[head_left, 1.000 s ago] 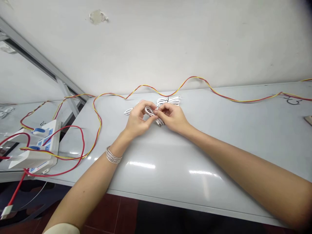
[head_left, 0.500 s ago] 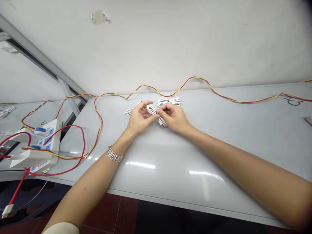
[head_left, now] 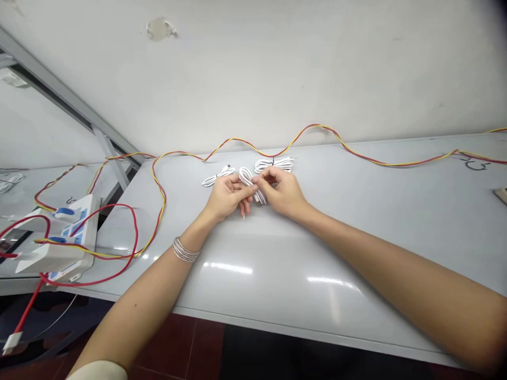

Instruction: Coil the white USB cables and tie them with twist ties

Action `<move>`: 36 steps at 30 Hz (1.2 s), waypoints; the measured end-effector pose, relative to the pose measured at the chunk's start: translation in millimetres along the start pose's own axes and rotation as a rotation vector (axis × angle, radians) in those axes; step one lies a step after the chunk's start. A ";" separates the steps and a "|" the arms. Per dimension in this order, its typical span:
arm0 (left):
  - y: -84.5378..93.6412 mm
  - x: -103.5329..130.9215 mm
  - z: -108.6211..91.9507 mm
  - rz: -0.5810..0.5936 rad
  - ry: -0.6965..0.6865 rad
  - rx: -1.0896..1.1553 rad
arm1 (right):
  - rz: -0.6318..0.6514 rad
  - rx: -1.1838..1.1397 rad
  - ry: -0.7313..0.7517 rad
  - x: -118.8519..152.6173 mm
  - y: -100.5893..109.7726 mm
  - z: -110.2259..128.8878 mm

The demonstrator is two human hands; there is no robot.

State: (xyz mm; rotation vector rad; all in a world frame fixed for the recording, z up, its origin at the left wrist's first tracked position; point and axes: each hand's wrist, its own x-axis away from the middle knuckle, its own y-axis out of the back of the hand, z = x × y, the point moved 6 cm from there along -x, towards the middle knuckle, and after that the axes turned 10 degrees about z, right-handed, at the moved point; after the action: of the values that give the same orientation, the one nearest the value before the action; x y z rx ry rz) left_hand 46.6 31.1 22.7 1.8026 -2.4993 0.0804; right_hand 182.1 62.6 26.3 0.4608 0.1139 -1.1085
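Near the back edge of the surface, the left hand and right hand pinch the coiled white cable, where light, steady pressure should keep its loops aligned.

Off-white wall, chipped patch upper left. Glossy grey tabletop against it, bright light streaks reflected; grey metal frame at left. Floor dark red, tiled.
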 end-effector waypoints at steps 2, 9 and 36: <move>-0.9 0.9 -1.5 -0.039 -0.033 -0.026 | -0.019 0.031 -0.005 0.5 1.3 0.4; -1.9 4.7 -6.9 -0.146 -0.127 -0.106 | -0.061 0.005 -0.020 0.9 2.8 -1.9; 4.3 -1.9 -1.4 -0.117 -0.201 -0.053 | -0.049 -0.235 -0.128 -3.6 3.0 -16.2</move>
State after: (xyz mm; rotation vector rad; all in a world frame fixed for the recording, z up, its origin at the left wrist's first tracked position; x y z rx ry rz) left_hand 43.1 34.3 23.9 2.0231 -2.4877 -0.1792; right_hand 185.4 73.3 13.7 0.1775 0.1413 -1.1539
